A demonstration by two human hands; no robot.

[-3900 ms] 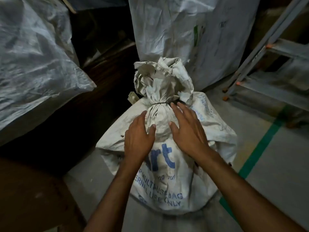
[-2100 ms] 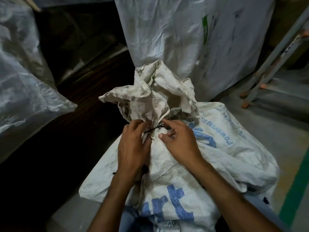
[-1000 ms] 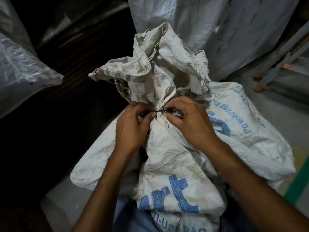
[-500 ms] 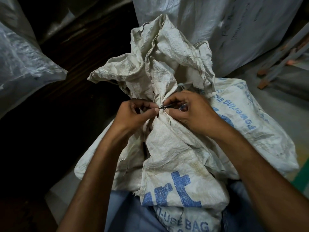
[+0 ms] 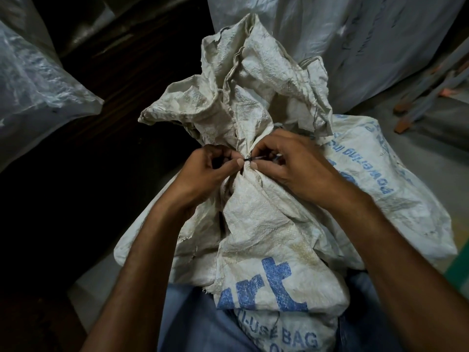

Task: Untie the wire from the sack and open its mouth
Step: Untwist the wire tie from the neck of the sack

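The thin dark wire (image 5: pixel 254 159) is wound round the gathered neck of the dirty white woven plastic sack (image 5: pixel 266 237) with blue lettering. The sack stands upright on the grey floor (image 5: pixel 441 141), its lower part against the person's blue denim legs (image 5: pixel 198 323).

The left hand (image 5: pixel 210 171) pinches the wire's left end between thumb and forefinger, its other fingers curled in. The right hand (image 5: pixel 299 166) pinches the wire from the other side, thumb and forefinger closed on it, its heel resting on the sack's shoulder.

Above the wire, the sack's crumpled mouth (image 5: pixel 253 80) is bunched shut and flares upward, with frayed hems at its top and right edges.

- **Right of the sack:** the floor lies open as far as a green floor stripe (image 5: pixel 459 262).
- **Behind the sack:** a large pale woven bag (image 5: pixel 355 47) rises close to the mouth; whether they touch cannot be told.
- **Behind and to the right:** grey metal ladder legs with orange feet (image 5: pixel 431 95) stand well apart from the sack.
- **Left of the sack:** a dark wooden panel (image 5: pixel 121 80) fills the space, and beyond it, well apart, is a translucent crinkled plastic bundle (image 5: pixel 38 80).
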